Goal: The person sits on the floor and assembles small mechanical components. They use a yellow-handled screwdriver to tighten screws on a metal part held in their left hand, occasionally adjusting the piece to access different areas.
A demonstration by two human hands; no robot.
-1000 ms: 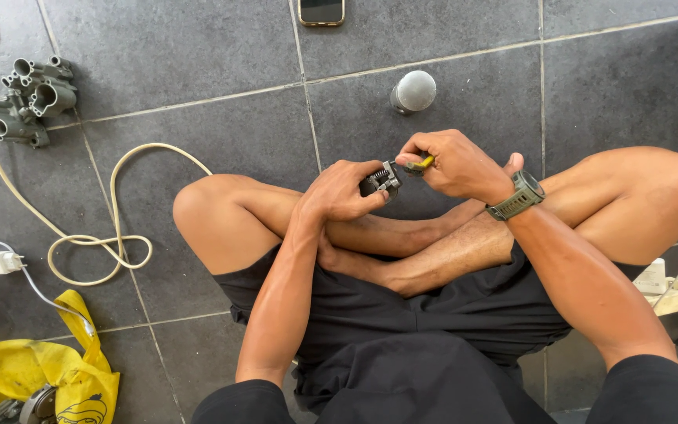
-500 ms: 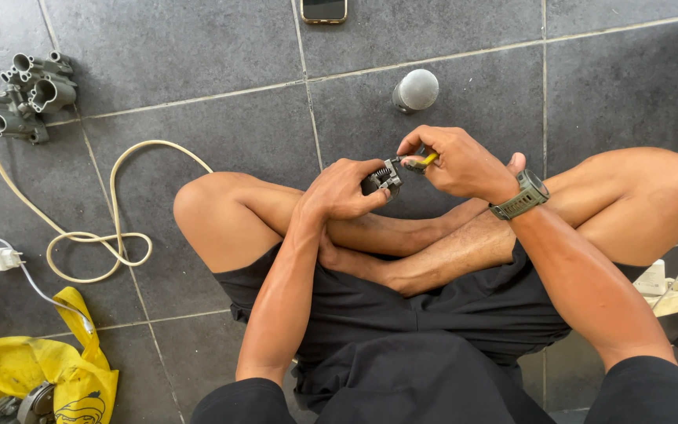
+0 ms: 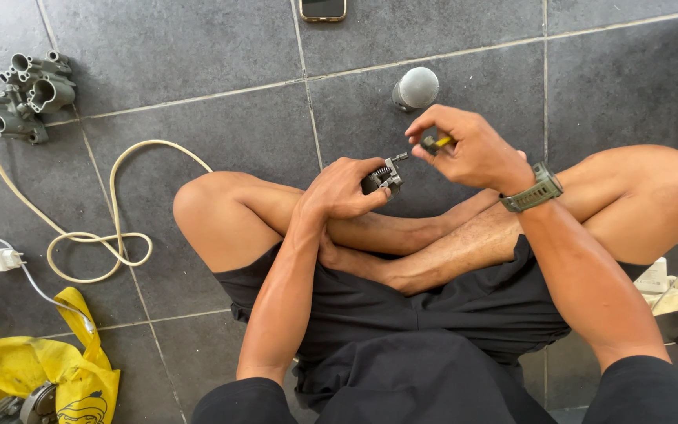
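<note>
While the person sits cross-legged on the grey tiled floor [image 3: 198,63], both hands work above the shins.
Left hand [image 3: 344,188] is closed around a small grey metal part with a spring [image 3: 384,176]; right hand [image 3: 468,147] pinches a yellow-handled tool [image 3: 435,142], its tip hidden.

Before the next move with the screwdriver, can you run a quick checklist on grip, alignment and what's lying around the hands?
1. Left hand grips the small metal part with a spring: ok.
2. Right hand holds the yellow-handled screwdriver: ok.
3. Tool tip seated on the part: cannot tell, the fingers hide it.
4. Grey round cap on the floor tiles, apart from both hands: ok.
5. Phone at the top edge, out of the way: ok.
6. Cream hose stays left of the knee: ok.
</note>
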